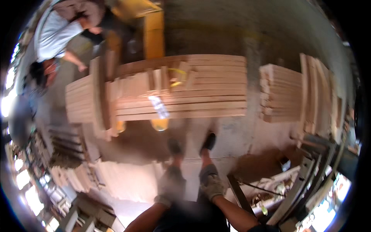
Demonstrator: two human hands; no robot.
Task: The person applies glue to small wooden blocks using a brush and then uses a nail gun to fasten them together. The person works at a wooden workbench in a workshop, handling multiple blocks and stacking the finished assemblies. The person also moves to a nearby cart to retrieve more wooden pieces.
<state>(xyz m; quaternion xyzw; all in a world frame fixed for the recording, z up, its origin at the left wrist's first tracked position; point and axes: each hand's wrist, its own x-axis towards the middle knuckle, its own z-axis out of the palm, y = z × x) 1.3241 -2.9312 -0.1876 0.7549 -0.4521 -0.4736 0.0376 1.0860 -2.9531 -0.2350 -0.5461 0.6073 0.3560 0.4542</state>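
Observation:
My right hand (213,187), in a pale work glove, hangs in front of my right thigh with its fingers loosely apart and nothing seen in it. Beside my other leg is my left hand (162,200), also gloved; blur and the leg hide its fingers. Ahead of my feet lies a long stack of wooden boards (208,87), out of reach of both hands. On it rest a white paper sheet (159,107), a yellow strap or loop (177,76) and several short wood pieces (156,80).
A person (58,42) bends at the stack's far left, near upright boards (99,94). More board piles (284,92) stand to the right, and pale boards (125,179) lie at left. A metal frame (295,189) with scraps is close on my right; yellow forks (159,123) show under the stack.

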